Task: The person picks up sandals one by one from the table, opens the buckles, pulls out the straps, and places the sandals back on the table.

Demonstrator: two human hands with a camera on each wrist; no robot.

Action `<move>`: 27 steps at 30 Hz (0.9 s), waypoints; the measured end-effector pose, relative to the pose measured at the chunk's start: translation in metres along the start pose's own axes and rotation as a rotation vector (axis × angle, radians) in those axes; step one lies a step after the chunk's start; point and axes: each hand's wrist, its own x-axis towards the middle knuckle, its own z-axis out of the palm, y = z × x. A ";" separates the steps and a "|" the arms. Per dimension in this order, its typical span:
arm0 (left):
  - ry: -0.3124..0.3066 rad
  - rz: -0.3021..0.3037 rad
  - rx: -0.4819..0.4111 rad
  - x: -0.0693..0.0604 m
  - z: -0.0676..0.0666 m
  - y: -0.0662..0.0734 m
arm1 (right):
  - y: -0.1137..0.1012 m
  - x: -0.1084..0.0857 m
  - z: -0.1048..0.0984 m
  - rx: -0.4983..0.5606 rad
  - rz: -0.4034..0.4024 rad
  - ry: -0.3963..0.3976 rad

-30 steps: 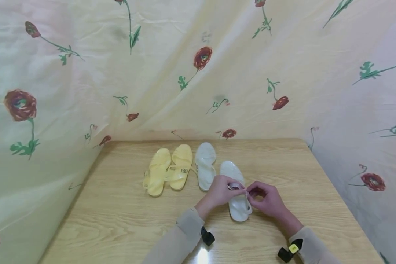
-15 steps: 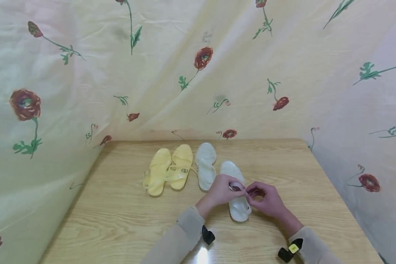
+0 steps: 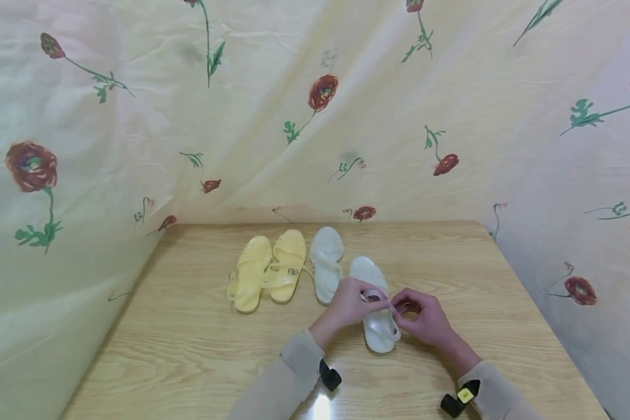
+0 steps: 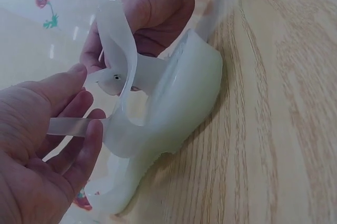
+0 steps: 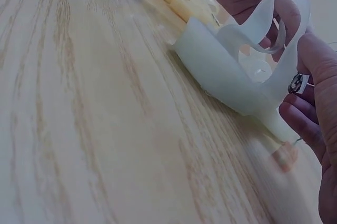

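A pale white jelly sandal stands on the table between both hands, its sole flat on the wood. My left hand pinches its ankle strap, which runs between the fingers in the left wrist view. From the other side my right hand pinches the strap end with a small metal buckle, thumb and fingers close around it. A loop of the strap rises above the heel in both wrist views. Whether the strap passes through the buckle is hidden by the fingers.
Left of this sandal lies its white mate. Two yellow sandals, one on the left and one on the right, lie further left with straps touching. The wooden table ends at a flowered cloth behind and at both sides.
Both hands stay at the same spot over the sandal, with only slight finger movement at the strap. The other sandals have not moved.
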 end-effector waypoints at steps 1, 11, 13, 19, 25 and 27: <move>-0.002 0.001 -0.004 0.000 0.000 0.000 | 0.000 0.000 0.000 0.000 -0.001 -0.001; -0.062 0.046 0.029 0.004 0.002 0.002 | -0.001 0.000 0.002 0.005 -0.022 -0.001; -0.063 0.051 0.037 0.004 0.002 0.002 | -0.002 0.000 0.002 -0.005 -0.017 -0.005; -0.026 0.045 0.036 0.003 0.003 0.000 | -0.003 0.000 0.000 -0.014 0.000 -0.004; 0.013 0.009 0.026 0.001 0.004 -0.001 | -0.002 -0.001 -0.001 -0.021 0.012 -0.011; 0.005 0.004 0.017 0.001 0.004 0.001 | -0.002 0.000 -0.002 -0.025 0.021 -0.017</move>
